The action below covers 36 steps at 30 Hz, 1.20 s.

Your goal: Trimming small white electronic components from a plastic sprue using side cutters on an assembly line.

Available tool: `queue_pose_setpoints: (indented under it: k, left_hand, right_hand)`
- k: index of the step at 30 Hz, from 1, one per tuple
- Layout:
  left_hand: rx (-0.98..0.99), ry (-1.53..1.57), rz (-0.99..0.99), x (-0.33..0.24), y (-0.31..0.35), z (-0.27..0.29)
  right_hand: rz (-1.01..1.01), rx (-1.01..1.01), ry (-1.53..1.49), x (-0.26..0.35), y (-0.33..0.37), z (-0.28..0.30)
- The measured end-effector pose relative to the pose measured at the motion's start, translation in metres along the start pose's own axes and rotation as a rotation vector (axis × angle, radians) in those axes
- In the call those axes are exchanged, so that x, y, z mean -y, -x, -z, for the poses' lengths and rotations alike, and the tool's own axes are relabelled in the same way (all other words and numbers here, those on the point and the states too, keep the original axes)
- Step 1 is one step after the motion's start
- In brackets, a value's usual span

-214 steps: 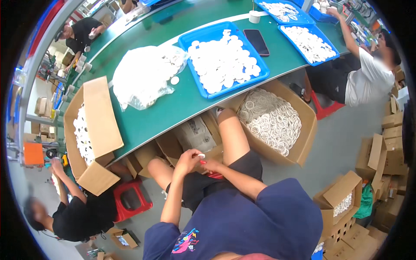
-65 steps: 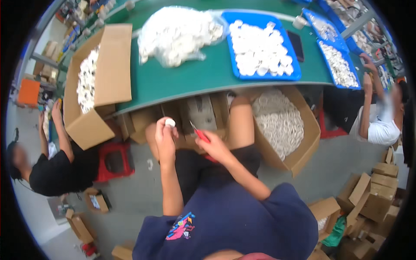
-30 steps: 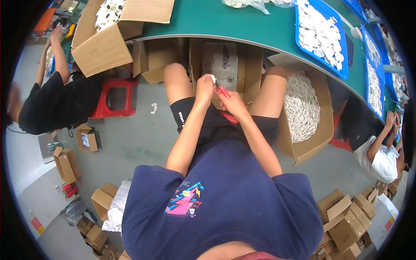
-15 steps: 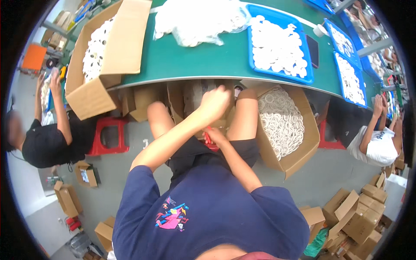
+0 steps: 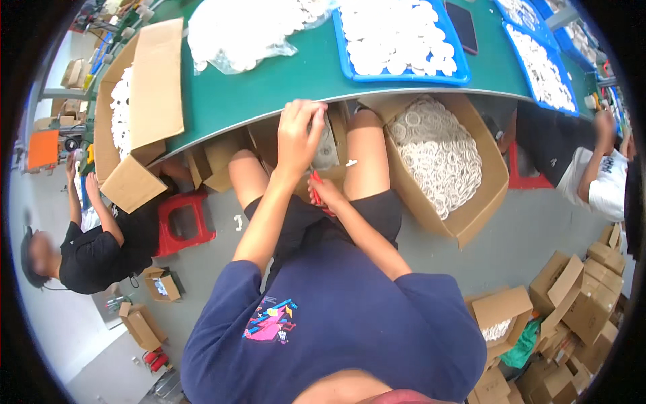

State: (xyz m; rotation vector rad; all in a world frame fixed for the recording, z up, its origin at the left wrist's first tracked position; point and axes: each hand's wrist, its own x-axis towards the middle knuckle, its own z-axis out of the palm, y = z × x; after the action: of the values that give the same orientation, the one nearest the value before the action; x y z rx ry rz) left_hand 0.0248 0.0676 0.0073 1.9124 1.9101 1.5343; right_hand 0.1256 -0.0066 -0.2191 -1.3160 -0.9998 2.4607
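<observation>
My left hand (image 5: 298, 138) is raised just below the table edge, fingers stretched upward and thumb apart, with nothing visible in it. Below and to its right, my right hand (image 5: 328, 193) is closed around red-handled pliers (image 5: 315, 186) above my lap; the jaws are hard to make out. A small white piece (image 5: 351, 162) shows beside my right thigh, and I cannot tell whether it rests there or is falling. Between my knees stands an open cardboard box (image 5: 340, 131) with clear plastic inside.
A cardboard box of white rings (image 5: 441, 168) stands right of my leg. On the green table (image 5: 235, 94) are a bag of white parts (image 5: 235, 34), a blue tray (image 5: 410, 79) of white discs, a phone (image 5: 461, 28) and a carton (image 5: 158, 87). People sit on both sides.
My left hand has gone from a fist to stretched fingers and moved left. The small white piece has appeared by my right thigh. My right hand keeps hold of the pliers. The view has shifted.
</observation>
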Motion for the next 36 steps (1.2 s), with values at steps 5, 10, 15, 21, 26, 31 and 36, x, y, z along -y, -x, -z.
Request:
queue_pose_setpoints:
  k: [5,10,15,21,26,31,36]
  left_hand:
    - [-0.065,-0.029,0.432,0.019,0.090,-0.009]
    - [0.200,0.136,0.812,0.070,0.156,0.007]
    - [0.078,0.209,0.904,0.064,0.170,0.046]
    - [-0.022,0.275,0.746,0.026,0.115,0.068]
    - [-0.006,0.133,0.426,-0.045,0.013,0.086]
    - [0.084,-0.133,-0.137,-0.017,-0.066,0.011]
    - [0.075,-0.401,-0.227,0.044,-0.123,-0.016]
  right_hand:
    - [-0.039,0.001,0.348,-0.019,0.002,0.001]
    - [0.031,0.089,0.768,-0.021,0.007,-0.005]
    - [0.119,0.073,0.977,-0.010,0.027,-0.013]
    - [0.135,0.080,1.010,-0.017,0.026,-0.003]
    - [0.136,0.128,0.930,0.008,0.049,-0.006]
    - [0.148,0.084,1.006,-0.004,0.036,-0.004]
    - [0.176,0.037,0.881,-0.015,0.019,0.000]
